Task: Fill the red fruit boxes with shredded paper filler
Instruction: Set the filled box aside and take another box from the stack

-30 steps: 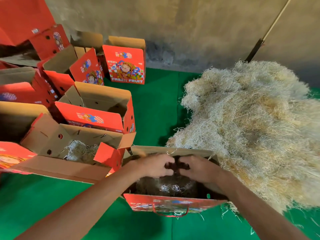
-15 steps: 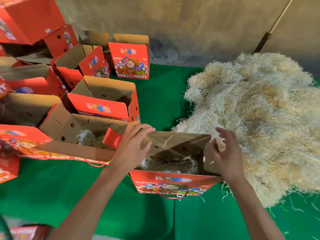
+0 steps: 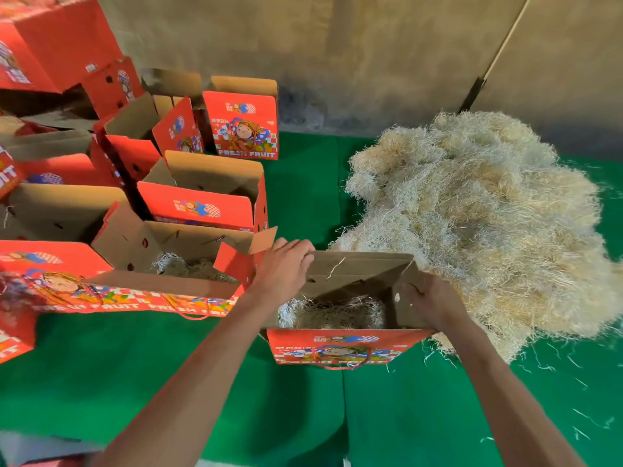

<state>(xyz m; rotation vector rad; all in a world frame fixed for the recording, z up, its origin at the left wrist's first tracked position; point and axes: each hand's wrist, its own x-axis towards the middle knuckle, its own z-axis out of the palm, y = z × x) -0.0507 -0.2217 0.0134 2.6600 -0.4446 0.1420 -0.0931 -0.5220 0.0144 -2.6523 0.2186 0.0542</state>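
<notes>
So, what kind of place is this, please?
Probably a fruit packing area. Many open red fruit boxes stand on a green floor covering, beside a large pile of shredded paper filler, against a bare wall.

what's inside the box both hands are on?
The box holds a low layer of shredded paper. Its bottom is covered. The flap under the right hand hides the right end; the left hand grips the far flap.

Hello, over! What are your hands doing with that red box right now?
Left hand grips the box's back flap. Right hand holds the side flap. Shredded paper already inside the red fruit box. Nothing blocking.
</notes>
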